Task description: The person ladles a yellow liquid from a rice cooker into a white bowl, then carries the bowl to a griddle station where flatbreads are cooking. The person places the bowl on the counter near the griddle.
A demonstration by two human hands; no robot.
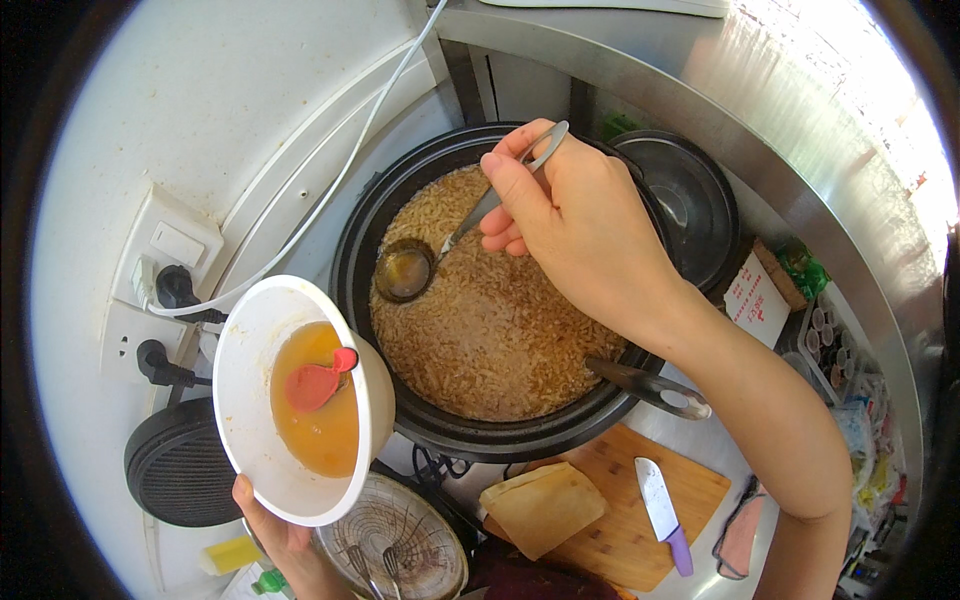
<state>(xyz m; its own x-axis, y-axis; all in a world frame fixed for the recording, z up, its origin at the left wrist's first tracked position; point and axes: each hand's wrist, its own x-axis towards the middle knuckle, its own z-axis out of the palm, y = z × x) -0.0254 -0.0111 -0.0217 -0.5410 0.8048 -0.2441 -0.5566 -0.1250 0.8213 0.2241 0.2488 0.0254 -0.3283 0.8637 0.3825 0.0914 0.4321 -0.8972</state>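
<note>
My right hand (577,217) grips the metal handle of a ladle (405,270), whose bowl is sunk in the broth at the left of a black electric pot (352,247). Pale brown shredded food in liquid (487,337) fills the pot. With my left hand (274,532) I hold a white plastic bowl (251,420), tilted, beside the pot's left rim. Inside it lies orange liquid with a red plastic spoon (315,382). A second utensil with a dark handle (652,386) leans on the pot's right rim, its head hidden in the food.
Wall sockets with plugs (161,322) and a white cable (360,142) are at left. A cutting board (630,517) bears a purple-handled knife (660,510) and a brown paper bag (544,506). Behind the pot leans a black lid (686,202). Two forks (375,566) lie on a round patterned surface (427,525).
</note>
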